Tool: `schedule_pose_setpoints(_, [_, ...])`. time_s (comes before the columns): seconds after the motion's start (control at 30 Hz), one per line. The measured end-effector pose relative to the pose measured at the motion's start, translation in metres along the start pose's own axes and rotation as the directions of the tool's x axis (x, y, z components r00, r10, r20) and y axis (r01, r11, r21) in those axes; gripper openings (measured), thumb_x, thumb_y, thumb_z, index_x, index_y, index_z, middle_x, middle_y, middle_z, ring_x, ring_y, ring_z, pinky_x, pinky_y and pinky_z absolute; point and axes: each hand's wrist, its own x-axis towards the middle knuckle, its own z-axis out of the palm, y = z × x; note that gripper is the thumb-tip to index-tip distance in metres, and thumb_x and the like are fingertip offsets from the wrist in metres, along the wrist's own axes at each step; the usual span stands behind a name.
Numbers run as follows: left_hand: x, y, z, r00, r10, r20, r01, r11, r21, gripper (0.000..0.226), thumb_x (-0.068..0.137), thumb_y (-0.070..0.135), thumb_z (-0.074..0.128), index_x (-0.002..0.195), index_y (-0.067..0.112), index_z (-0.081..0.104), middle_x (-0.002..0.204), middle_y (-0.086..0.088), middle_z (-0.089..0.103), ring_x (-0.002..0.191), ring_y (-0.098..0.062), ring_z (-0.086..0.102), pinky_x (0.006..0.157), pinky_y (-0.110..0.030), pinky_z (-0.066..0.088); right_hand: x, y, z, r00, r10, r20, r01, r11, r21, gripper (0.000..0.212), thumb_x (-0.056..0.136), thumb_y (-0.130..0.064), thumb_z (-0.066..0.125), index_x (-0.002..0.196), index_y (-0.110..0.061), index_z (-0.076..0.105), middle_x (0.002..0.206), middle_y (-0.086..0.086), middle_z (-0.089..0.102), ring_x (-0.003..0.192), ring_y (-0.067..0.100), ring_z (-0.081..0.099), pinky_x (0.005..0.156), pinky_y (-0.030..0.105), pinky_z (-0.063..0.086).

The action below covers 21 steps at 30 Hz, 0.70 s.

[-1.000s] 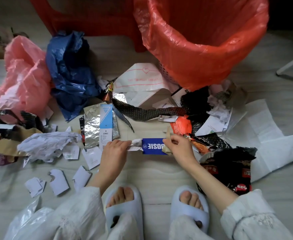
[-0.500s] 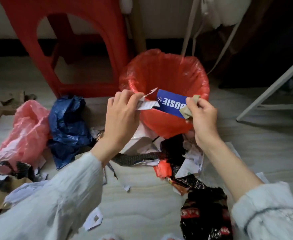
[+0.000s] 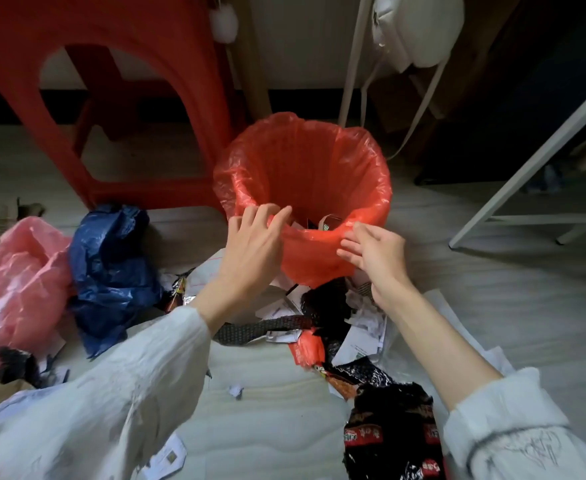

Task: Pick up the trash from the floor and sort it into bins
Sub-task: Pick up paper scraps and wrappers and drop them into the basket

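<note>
A bin lined with a red plastic bag point(image 3: 305, 161) stands on the floor ahead of me. My left hand point(image 3: 253, 244) hovers at its near rim with fingers spread, holding nothing. At the rim's right side my right hand point(image 3: 374, 251) is also empty, fingers apart. Paper scraps point(image 3: 326, 223) show inside the bin. Below my hands, loose trash lies on the floor: a black patterned strip point(image 3: 260, 329), a red scrap point(image 3: 307, 348), white papers point(image 3: 364, 337) and a black and red wrapper point(image 3: 392, 431).
A red plastic stool point(image 3: 139, 57) stands behind the bin to the left. A crumpled blue bag point(image 3: 111, 268) and a pink bag point(image 3: 21, 278) lie at left. White metal legs point(image 3: 534, 157) slant at right. A white bag point(image 3: 416, 26) hangs above.
Both hands lifted the blue printed card from the floor to the red bin and let it go. The hands are now empty at the rim.
</note>
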Motion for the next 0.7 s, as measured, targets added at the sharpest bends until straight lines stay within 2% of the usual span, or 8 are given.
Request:
schedule_pose_setpoints(0.17, [-0.058,-0.01,0.005,0.999,-0.011,0.032,0.013,0.998,-0.068,0.05,0.066,0.001,0.064,0.115,0.008,0.057,0.104,-0.012,0.058,0.09,-0.03,0.048,0.069,-0.038,0.042,-0.034,0.029,-0.013,0.973,-0.227,0.031,0.225,0.921,-0.316,0.017,0.093,-0.015,0.051,0.085,-0.026,0.061,0.084,-0.002,0.066,0.077,0.012,0.063,0.072,0.037,0.056])
schedule_pose_setpoints(0.27, [-0.103,-0.032,0.027,0.978,-0.042,0.206,0.049,0.998,-0.025,0.056,0.058,-0.009,0.06,0.11,0.01,0.06,0.1,-0.011,0.06,0.088,-0.034,0.056,0.068,-0.04,0.047,-0.048,0.064,-0.009,0.952,-0.214,0.217,0.298,0.802,-0.518,0.014,0.093,-0.017,0.053,0.099,-0.018,0.065,0.094,-0.001,0.064,0.085,0.012,0.059,0.076,0.03,0.049])
schedule_pose_setpoints(0.33, [-0.128,-0.048,0.04,0.922,-0.107,0.372,0.108,0.994,0.019,0.071,0.053,-0.014,0.061,0.119,0.01,0.058,0.116,-0.013,0.06,0.104,-0.037,0.056,0.077,-0.042,0.047,-0.048,0.089,-0.004,0.933,-0.131,0.335,0.338,0.638,-0.691,0.023,0.094,-0.021,0.05,0.113,-0.015,0.061,0.11,0.002,0.06,0.102,0.016,0.055,0.086,0.03,0.045])
schedule_pose_setpoints(0.43, [-0.153,-0.071,0.05,0.834,-0.124,0.538,0.081,0.991,0.102,0.087,0.064,-0.009,0.064,0.142,0.013,0.033,0.151,-0.011,0.028,0.137,-0.036,0.028,0.101,-0.047,0.033,-0.037,0.123,0.002,0.921,-0.01,0.39,0.368,0.354,-0.86,0.038,0.095,-0.022,0.046,0.132,-0.014,0.047,0.131,0.006,0.049,0.124,0.024,0.04,0.099,0.035,0.036])
schedule_pose_setpoints(0.5, [-0.157,-0.081,0.053,0.757,-0.116,0.643,0.013,0.987,0.163,0.089,0.076,0.0,0.058,0.149,0.018,0.01,0.158,-0.005,0.0,0.144,-0.031,0.003,0.112,-0.046,0.019,-0.024,0.139,0.006,0.925,-0.004,0.381,0.373,0.204,-0.905,0.047,0.094,-0.023,0.048,0.138,-0.011,0.038,0.14,0.006,0.04,0.132,0.025,0.031,0.104,0.036,0.031])
schedule_pose_setpoints(0.57, [-0.157,-0.087,0.06,0.719,-0.105,0.687,-0.054,0.977,0.206,0.089,0.079,0.006,0.057,0.149,0.018,0.003,0.158,-0.004,-0.007,0.145,-0.029,-0.003,0.114,-0.045,0.014,-0.007,0.153,0.011,0.931,-0.016,0.364,0.364,0.1,-0.926,0.062,0.091,-0.03,0.053,0.142,-0.007,0.027,0.148,0.009,0.03,0.139,0.026,0.021,0.11,0.036,0.026])
schedule_pose_setpoints(0.63, [-0.158,-0.09,0.069,0.762,-0.072,0.643,-0.1,0.969,0.228,0.097,0.062,0.011,0.074,0.146,0.013,0.024,0.155,-0.01,0.02,0.14,-0.033,0.023,0.109,-0.047,0.029,0.01,0.165,0.015,0.942,-0.001,0.335,0.335,0.043,-0.941,0.079,0.089,-0.037,0.057,0.146,-0.002,0.015,0.153,0.015,0.02,0.143,0.028,0.013,0.115,0.038,0.018])
schedule_pose_setpoints(0.7, [-0.161,-0.095,0.085,0.814,-0.052,0.579,-0.101,0.968,0.229,0.1,0.034,0.004,0.08,0.129,0.009,0.049,0.125,-0.013,0.058,0.113,-0.034,0.056,0.091,-0.047,0.047,0.021,0.181,0.02,0.945,0.0,0.327,0.327,-0.02,-0.945,0.081,0.091,-0.034,0.056,0.147,0.0,0.009,0.155,0.018,0.015,0.144,0.029,0.012,0.115,0.04,0.016])
